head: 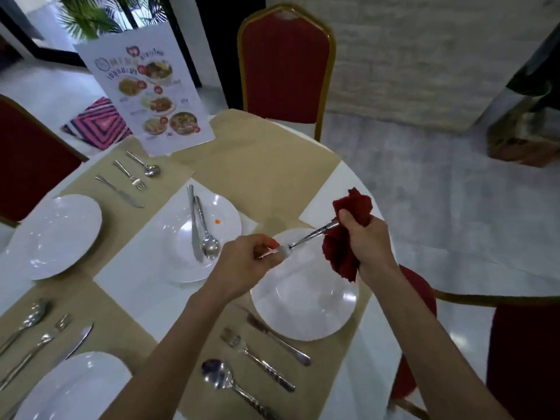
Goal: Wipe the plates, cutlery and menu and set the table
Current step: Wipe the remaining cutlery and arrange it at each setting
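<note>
My left hand (242, 265) pinches the head end of a fork (306, 239) above the near right plate (303, 307). My right hand (368, 241) grips a red cloth (342, 253) wrapped round the fork's handle. The middle plate (181, 265) holds a knife (194, 225) and a spoon (207, 234) and has a small orange speck. A knife (278, 338), fork (257, 359) and spoon (230, 386) lie on the beige mat below the near right plate. The menu (145, 89) stands upright at the far side.
A plate (54, 234) lies at the left with cutlery (130, 177) beyond it, another plate (72, 389) at bottom left with cutlery (39, 331). Red chairs (285, 68) ring the white round table (357, 183). A striped pink cloth (97, 122) lies behind the menu.
</note>
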Demonstrator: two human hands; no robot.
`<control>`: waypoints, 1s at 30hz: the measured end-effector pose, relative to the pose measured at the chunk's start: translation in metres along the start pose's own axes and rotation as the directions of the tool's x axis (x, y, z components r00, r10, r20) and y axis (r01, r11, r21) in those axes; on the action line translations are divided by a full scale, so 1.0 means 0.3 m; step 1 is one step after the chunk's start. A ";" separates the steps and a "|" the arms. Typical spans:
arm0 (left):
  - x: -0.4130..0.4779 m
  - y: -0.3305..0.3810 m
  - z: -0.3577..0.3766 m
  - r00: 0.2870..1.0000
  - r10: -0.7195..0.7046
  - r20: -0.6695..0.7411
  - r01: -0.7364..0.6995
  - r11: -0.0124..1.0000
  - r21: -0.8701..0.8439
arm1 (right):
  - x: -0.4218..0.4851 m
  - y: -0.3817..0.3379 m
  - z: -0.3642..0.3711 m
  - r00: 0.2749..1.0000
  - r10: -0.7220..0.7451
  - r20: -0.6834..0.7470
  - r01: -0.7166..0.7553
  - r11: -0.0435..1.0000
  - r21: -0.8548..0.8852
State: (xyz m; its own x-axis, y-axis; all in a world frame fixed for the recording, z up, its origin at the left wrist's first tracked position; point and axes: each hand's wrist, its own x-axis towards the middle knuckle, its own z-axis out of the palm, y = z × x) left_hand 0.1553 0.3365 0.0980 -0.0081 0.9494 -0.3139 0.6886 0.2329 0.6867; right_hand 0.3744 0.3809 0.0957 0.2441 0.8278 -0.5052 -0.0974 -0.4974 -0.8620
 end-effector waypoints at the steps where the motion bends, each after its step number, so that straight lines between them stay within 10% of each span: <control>1: 0.028 0.010 0.008 1.000 0.019 -0.009 -0.019 0.999 0.041 | 0.037 -0.013 0.015 1.000 -0.001 0.009 0.001 1.000 -0.012; 30: 0.874 -0.121 0.050 0.938 -0.026 -0.345 0.149 0.930 0.336 | 0.610 -0.050 0.229 0.986 0.133 0.103 -0.117 0.982 -0.147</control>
State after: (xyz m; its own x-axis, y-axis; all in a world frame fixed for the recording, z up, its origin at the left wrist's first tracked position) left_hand 0.1390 0.5739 -0.0191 -0.2756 0.9574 -0.0861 0.8829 0.2876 0.3712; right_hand 0.3542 0.5577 0.0133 0.1283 0.7764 -0.6170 0.0176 -0.6238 -0.7814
